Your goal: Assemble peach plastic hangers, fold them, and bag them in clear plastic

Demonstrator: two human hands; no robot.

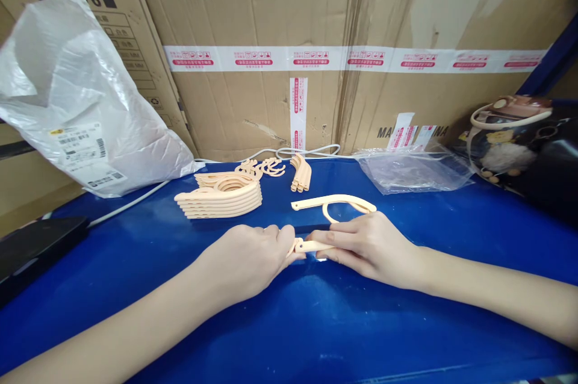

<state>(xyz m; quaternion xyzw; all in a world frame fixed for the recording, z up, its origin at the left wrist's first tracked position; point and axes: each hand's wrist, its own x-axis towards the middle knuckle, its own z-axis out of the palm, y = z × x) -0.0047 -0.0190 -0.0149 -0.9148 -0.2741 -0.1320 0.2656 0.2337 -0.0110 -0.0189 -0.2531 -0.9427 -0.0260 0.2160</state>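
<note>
Above the middle of the blue tabletop, my left hand (255,257) and my right hand (379,251) meet at a cream plastic hanger piece (311,246). The right fingers pinch it, leaving its end with a small hole showing. My left hand is closed round the part joined or touching at that end; most of this part is hidden. Just behind my right hand lies a curved hanger arm (334,198) with a loop. Further left is a neat stack of hanger arms (221,206). Loose cream hooks (273,167) and a bundle of short curved pieces (300,174) sit behind.
Large cardboard boxes (253,107) wall off the back. A white plastic bag (90,107) leans at left, above a black flat device (40,251). A white cable (130,203) runs behind. Clear plastic bags (410,170) and a dark floral container (501,143) stand at right.
</note>
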